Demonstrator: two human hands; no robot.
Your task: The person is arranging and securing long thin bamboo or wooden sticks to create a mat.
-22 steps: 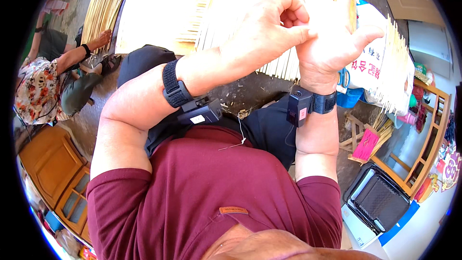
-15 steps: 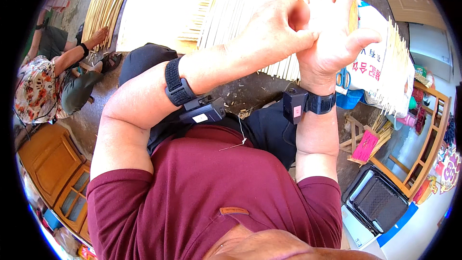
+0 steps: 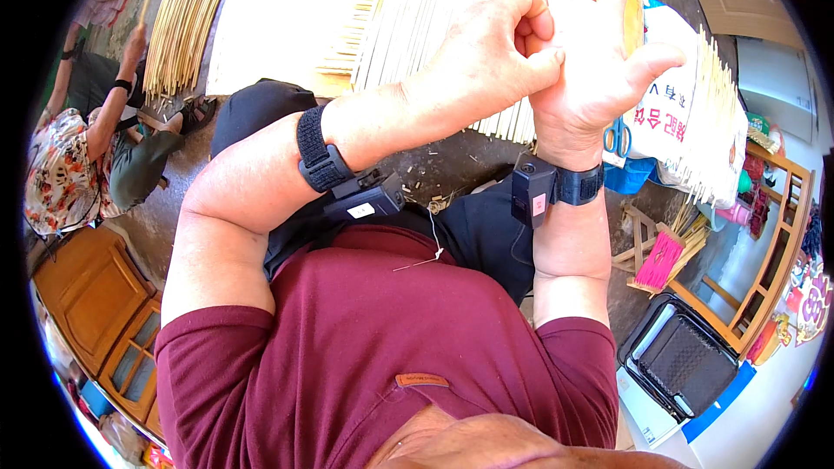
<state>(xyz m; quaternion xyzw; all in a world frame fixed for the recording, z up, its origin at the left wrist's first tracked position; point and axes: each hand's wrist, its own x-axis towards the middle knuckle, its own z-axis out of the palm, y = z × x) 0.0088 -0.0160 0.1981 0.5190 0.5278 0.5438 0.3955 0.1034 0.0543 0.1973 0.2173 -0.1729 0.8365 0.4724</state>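
Note:
My left hand (image 3: pixel 504 39) reaches across in front of my chest. Its thumb and bent index finger are pressed together in a pinch against the palm of my right hand (image 3: pixel 584 56); anything between those fingertips is too small or hidden to make out. The right palm faces up, fingers stretched out and thumb spread to the side, with a ring on one finger. Beneath and beyond both hands lie rows of thin pale sticks (image 3: pixel 426 22) on a board (image 3: pixel 278 17).
More sticks rest on a white printed sack (image 3: pixel 669 113) at the right, beside blue-handled scissors (image 3: pixel 618 137). A bundle with pink thread (image 3: pixel 658 262) and an open black case (image 3: pixel 682 356) stand lower right. Far left, a co-worker (image 3: pixel 69 165) sits by a stick pile (image 3: pixel 187 22).
My left index finger has curled in more, and both hands have shifted slightly left. The co-worker's hand has left the pile and now holds up a stick.

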